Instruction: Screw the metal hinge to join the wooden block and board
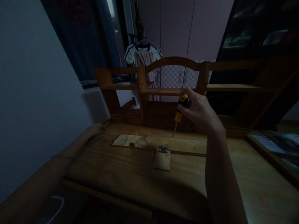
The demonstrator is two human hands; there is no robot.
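Your right hand (198,107) is holding one screwdriver (178,117), tip down, near one hinge (163,149), which is sitting where one block (162,161) is meeting one board (182,144); your left hand's (95,129) grip, I cannot tell.

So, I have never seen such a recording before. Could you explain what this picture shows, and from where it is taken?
No machine here: these are a person's bare hands, seen by a camera worn on the head, looking forward and down. The right hand holds a black-and-yellow screwdriver, tip down, above the wooden desk. The left hand is near the desk's left end, too dim to tell whether it holds anything. On the desk lie a long board and a small wooden piece, with a metal hinge where they meet.
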